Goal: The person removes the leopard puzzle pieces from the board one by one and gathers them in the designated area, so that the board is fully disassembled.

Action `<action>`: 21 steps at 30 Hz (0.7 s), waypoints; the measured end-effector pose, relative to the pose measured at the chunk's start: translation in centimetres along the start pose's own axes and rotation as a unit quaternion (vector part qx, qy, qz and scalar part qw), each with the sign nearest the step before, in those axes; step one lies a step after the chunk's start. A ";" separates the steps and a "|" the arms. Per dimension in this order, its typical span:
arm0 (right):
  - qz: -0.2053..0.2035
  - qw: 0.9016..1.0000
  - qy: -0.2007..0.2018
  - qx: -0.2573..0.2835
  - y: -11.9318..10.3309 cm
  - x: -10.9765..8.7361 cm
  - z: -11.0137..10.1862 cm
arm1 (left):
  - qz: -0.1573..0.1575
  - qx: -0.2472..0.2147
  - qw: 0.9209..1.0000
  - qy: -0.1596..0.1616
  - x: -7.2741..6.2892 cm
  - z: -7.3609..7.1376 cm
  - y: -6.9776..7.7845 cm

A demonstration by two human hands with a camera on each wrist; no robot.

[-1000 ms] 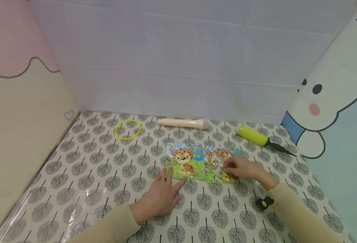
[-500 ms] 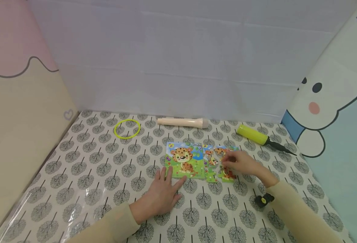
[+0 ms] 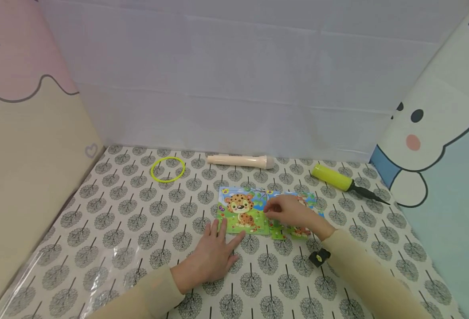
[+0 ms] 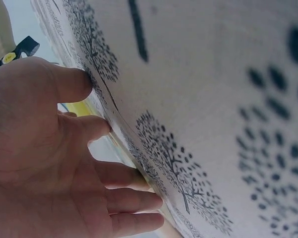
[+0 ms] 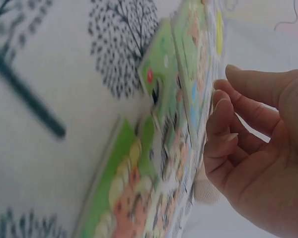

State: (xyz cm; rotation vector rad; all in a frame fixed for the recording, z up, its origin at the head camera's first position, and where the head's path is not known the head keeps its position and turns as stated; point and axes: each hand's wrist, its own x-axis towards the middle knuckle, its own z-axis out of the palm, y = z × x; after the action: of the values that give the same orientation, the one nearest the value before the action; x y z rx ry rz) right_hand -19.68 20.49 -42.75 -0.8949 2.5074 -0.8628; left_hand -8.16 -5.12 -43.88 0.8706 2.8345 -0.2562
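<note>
My left hand point(image 3: 214, 257) lies flat with spread fingers, fingertips at the lower left edge of a leopard picture card point(image 3: 240, 206). In the left wrist view the palm shows, with nothing in it. My right hand point(image 3: 288, 210) hovers over the left part of a jigsaw puzzle point(image 3: 302, 232), its fingertips close to the card's right edge. Its fingers are loosely bent in the right wrist view, thumb apart from the forefinger, and no piece shows between them. Green and spotted puzzle pieces point(image 5: 131, 193) lie below, with gaps among them; the hand hides several.
Behind the card lies a pale pink microphone-shaped stick point(image 3: 240, 161). A yellow-green ring point(image 3: 168, 169) is at the back left. At the back right is a yellow-green hand pump point(image 3: 332, 177) with a black nozzle. A patterned cloth point(image 3: 138, 248) covers the table.
My right hand has moved left from the middle of the puzzle to its left side beside the card. The left hand stays in place.
</note>
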 end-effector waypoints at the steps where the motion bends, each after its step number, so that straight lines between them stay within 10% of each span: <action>1: -0.001 1.000 -0.002 -0.005 -0.2 0.4 0.3 | 0.000 0.000 1.000 0.000 0.0 0.0 0.0; 21: 0.058 0.998 -0.003 -0.029 -1.4 2.8 1.8 | 0.000 0.020 1.000 -0.013 0.3 0.2 0.0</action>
State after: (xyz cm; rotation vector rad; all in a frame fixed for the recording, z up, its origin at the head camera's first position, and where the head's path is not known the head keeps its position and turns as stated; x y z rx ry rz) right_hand -20.25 16.98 -43.52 -0.7591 2.5630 -0.7520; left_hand -8.36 -5.01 -44.14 0.8681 2.8157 -0.3214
